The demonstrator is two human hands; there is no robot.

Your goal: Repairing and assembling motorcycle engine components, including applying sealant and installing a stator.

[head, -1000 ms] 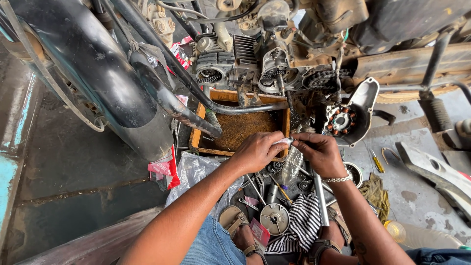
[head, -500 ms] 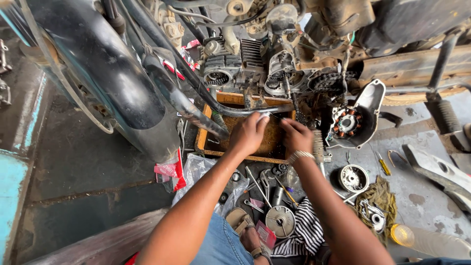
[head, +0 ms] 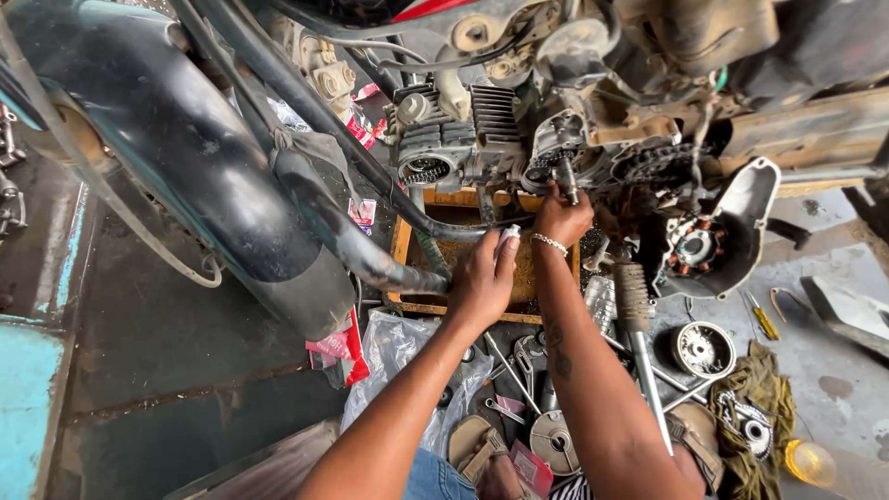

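My right hand, with a bead bracelet on the wrist, reaches up to the motorcycle engine and grips a small dark tool or part at the open side of the crankcase. My left hand is lower, over the wooden crate, and pinches a small white object between its fingertips. The exposed chain and sprocket sit just right of my right hand.
A black mudguard and front wheel fill the left. A removed engine cover with a coil stator hangs at right. Loose tools, round metal parts, a screwdriver, plastic bags and an olive rag lie on the floor.
Both hands have moved up from the crate. The right hand has risen to the engine and taken hold there; the left follows with the white piece. The view has tilted closer.
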